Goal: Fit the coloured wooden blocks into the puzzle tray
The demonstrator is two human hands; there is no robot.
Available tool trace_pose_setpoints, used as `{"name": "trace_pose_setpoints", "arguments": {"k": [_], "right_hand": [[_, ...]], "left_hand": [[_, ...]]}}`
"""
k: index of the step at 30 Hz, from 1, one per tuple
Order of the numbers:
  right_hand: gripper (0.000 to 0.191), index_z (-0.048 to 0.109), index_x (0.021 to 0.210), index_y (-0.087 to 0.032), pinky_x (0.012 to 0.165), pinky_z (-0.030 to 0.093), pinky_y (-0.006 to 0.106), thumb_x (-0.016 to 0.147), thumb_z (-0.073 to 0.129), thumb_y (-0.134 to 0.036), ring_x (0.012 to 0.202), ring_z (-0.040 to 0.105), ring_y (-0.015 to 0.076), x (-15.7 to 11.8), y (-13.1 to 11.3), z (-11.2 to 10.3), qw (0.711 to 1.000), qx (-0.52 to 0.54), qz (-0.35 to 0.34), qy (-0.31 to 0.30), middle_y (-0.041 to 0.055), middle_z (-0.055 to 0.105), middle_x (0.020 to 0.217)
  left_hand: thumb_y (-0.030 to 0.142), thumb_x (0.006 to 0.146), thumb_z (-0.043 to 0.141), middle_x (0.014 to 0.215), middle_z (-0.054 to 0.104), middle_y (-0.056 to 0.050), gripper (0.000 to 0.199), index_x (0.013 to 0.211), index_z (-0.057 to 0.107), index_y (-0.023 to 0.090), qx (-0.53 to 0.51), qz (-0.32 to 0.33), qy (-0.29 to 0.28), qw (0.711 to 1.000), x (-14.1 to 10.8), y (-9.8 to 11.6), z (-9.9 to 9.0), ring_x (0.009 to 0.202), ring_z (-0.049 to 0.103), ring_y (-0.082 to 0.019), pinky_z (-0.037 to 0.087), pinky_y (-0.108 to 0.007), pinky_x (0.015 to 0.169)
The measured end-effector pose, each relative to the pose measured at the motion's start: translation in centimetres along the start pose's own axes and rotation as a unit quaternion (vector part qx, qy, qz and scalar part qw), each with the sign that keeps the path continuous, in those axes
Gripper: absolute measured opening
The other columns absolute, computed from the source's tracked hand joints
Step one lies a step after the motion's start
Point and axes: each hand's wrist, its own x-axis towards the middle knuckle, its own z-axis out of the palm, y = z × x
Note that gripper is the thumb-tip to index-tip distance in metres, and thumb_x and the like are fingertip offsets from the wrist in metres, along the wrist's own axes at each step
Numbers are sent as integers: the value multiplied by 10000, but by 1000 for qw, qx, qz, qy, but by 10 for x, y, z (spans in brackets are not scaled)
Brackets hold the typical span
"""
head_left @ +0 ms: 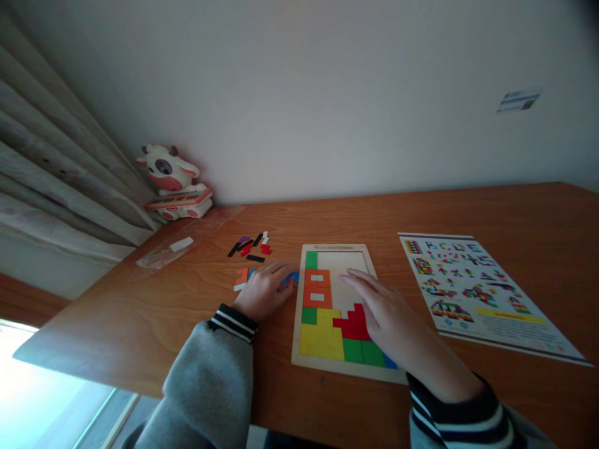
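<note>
A wooden puzzle board [296, 337] lies in front of me, its lower part and left column filled with green, orange, yellow, red and blue pieces; the pale upper right part is bare. Left of the board, my left hand [266, 290] has its fingers and thumb closed around a blue puzzle piece [291, 277], partly hidden by the fingers. An orange puzzle piece [241, 275] lies beside that hand, with a white one by it. Over the right side of the board hovers my right hand [390, 315], fingers stretched out, holding nothing; it covers some pieces.
Loose black, red, purple and white pieces [255, 257] are scattered beyond my left hand. A printed pattern sheet [477, 293] lies at the right. Clear plastic wrapping [161, 254] and a toy cow with a keyboard [173, 181] are at the far left, near the wall.
</note>
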Motion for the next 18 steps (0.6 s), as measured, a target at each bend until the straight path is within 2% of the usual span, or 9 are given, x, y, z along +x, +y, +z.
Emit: {"name": "trace_pose_setpoints", "arguments": {"k": [4, 8, 12, 15, 18], "right_hand": [[519, 564, 1340, -134, 1073, 476, 495, 863, 392, -24, 1253, 582, 255, 1, -6, -3, 999, 24, -4, 32, 149, 603, 1373], [402, 574, 1307, -178, 974, 540, 450, 927, 462, -107, 1118, 653, 237, 2, -25, 3, 997, 66, -28, 14, 127, 668, 1261], [360, 621, 1249, -177, 931, 549, 472, 913, 516, -101, 1065, 672, 260, 3, -30, 10, 999, 15, -32, -4, 124, 697, 1189], [295, 674, 1169, -167, 922, 547, 488, 905, 555, -111, 1031, 679, 276, 3, -21, 9, 1000, -17, -13, -7, 128, 709, 1141], [255, 702, 1125, -164, 900, 553, 487, 885, 617, -147, 985, 693, 283, 1, -11, 3, 999, -25, 17, -16, 127, 721, 1095]], "left_hand": [[190, 911, 603, 1052, 717, -66, 231, 1132, 670, 198, -136, -18, 65, 988, 2, 19, 7, 936, 695, -172, 590, -325, 871], [191, 907, 614, 985, 718, -70, 220, 1119, 667, 162, -277, -46, 55, 958, 4, 37, 15, 816, 695, -141, 609, -280, 766], [174, 912, 604, 1087, 711, -84, 206, 1101, 686, 182, -233, -16, 37, 972, 5, 39, 16, 998, 681, -182, 578, -339, 910], [169, 933, 562, 1091, 712, -84, 220, 1118, 679, 191, -179, 18, 36, 983, 5, 34, 14, 1022, 673, -190, 564, -354, 923], [148, 923, 551, 1122, 714, -87, 249, 1140, 667, 190, -154, 72, 5, 985, 5, 31, 14, 1053, 660, -204, 549, -376, 938]]}}
